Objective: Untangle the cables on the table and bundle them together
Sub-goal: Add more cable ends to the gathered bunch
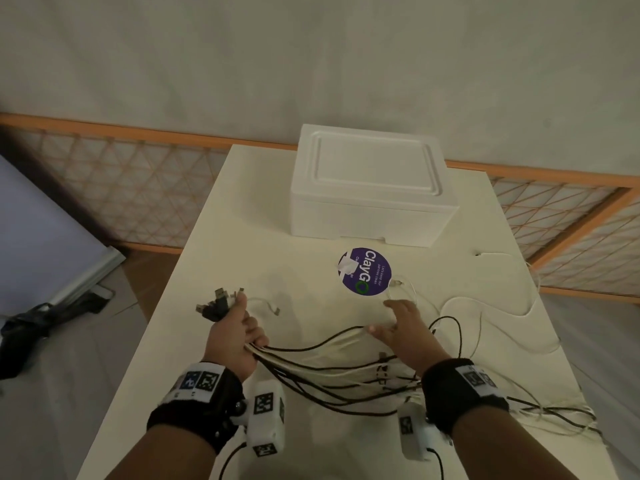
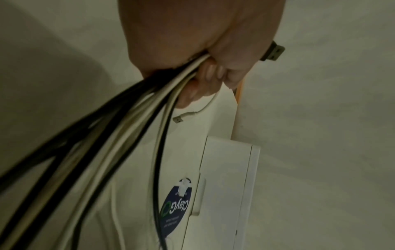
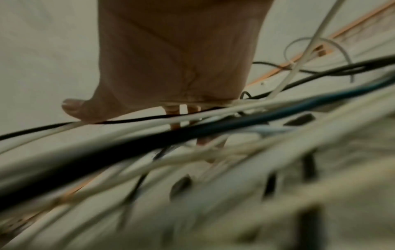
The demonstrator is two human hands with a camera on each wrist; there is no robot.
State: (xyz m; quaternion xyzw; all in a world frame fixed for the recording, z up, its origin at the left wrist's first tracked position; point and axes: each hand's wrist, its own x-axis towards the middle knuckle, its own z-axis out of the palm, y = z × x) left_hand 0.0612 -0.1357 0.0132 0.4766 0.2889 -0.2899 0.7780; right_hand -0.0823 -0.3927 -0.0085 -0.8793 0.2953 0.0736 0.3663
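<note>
Here, left hand: your left hand (image 1: 232,336) is a closed fist round a gathered sheaf of black and off-white cables (image 1: 322,367), near the left edge of the table (image 1: 194,271); the left wrist view shows the fingers (image 2: 210,71) curled tight over the round, smooth cords.
Plug ends: a cluster of dark plugs with boxy metal tips (image 1: 217,301) sticks out of the far side of that fist, fanned like a bouquet.
Right hand: your right hand (image 1: 403,329) lies flat, palm down, fingers straight and spread, resting on several strands; it clasps nothing. In the right wrist view a thin pale cord crosses just under the palm (image 3: 177,59).
Cables: the strands run from your left fist rightward across the near half of the table, passing under your right hand and wrist, then loosen into a tangle (image 1: 547,407) at the near right edge.
Loose strands: thin white cables (image 1: 485,303) loop in soft curves on the right side of the table, and one short white lead with a small plug (image 1: 273,308) lies just right of your left fist.
Table: matte cream top, rectangular.
Box: a white foam box (image 1: 370,185) with a moulded, recessed lid stands at the far end.
Sticker: a round purple sticker (image 1: 365,271) printed "ClayGo" lies flat just in front of the box.
</note>
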